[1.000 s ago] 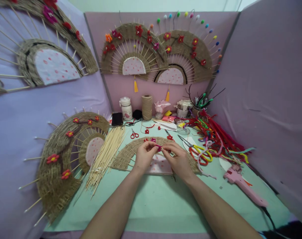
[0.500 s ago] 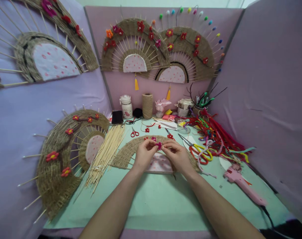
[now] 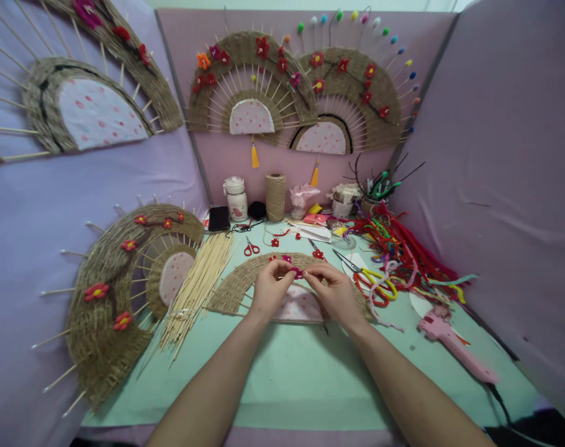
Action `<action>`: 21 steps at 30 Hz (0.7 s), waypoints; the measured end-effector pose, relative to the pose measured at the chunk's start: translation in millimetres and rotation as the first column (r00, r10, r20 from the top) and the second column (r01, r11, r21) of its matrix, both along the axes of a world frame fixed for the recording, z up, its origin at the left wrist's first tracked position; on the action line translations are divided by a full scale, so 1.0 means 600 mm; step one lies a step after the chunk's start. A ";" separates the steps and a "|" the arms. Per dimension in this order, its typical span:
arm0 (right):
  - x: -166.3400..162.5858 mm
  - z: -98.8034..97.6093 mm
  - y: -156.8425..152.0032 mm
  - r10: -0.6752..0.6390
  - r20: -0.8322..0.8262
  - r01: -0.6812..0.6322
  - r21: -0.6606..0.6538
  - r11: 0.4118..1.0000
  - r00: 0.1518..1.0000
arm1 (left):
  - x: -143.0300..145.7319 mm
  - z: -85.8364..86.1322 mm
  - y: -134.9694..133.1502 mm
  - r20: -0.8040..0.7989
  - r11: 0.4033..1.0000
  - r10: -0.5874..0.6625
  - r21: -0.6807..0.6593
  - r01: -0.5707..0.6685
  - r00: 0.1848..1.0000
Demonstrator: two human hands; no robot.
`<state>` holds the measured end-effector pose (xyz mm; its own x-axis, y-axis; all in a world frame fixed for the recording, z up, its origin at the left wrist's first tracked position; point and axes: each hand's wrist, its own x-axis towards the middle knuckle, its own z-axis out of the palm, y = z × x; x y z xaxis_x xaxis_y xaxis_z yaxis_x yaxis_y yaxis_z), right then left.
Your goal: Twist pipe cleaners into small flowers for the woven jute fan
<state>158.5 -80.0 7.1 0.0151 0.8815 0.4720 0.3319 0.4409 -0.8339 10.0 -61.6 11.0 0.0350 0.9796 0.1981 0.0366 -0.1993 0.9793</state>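
My left hand [image 3: 269, 290] and my right hand [image 3: 334, 292] meet over a flat woven jute fan [image 3: 236, 287] lying on the green table. Both pinch a small magenta pipe-cleaner flower [image 3: 297, 272] between thumbs and fingertips, held just above the fan's arc. The pink dotted half-circle [image 3: 297, 307] at the fan's centre shows between my wrists. Small red flowers [image 3: 275, 243] lie on the table just beyond the fan.
A bundle of bamboo skewers [image 3: 199, 284] lies left of the fan, and a finished fan [image 3: 124, 292] leans at far left. Red scissors [image 3: 251, 248], yellow-handled scissors [image 3: 370, 278], a heap of pipe cleaners [image 3: 403, 254] and a pink glue gun [image 3: 454, 346] sit to the right. A twine spool [image 3: 275, 197] stands behind.
Both hands stayed together on the magenta flower and shifted slightly up and away from me; the fingers reworked their pinch on it.
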 end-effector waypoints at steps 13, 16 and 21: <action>-0.009 -0.002 0.002 -0.012 -0.052 0.011 -0.013 1.000 0.999 | 0.010 0.000 -0.007 0.124 1.000 -0.011 0.006 0.010 0.992; -0.005 0.005 -0.002 -0.123 -0.065 0.127 0.067 0.990 0.990 | 0.009 -0.002 -0.011 -0.049 0.989 0.043 0.144 -0.036 0.998; -0.007 0.005 -0.008 -0.285 0.023 0.271 0.241 0.932 0.958 | 0.016 -0.008 -0.016 -0.160 0.968 0.093 0.247 -0.051 0.983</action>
<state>154.5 -84.6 10.4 0.2112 0.7108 0.6710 0.5128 0.5039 -0.6951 19.3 -71.2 6.2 0.0194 0.9049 0.4252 0.2207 -0.4187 0.8809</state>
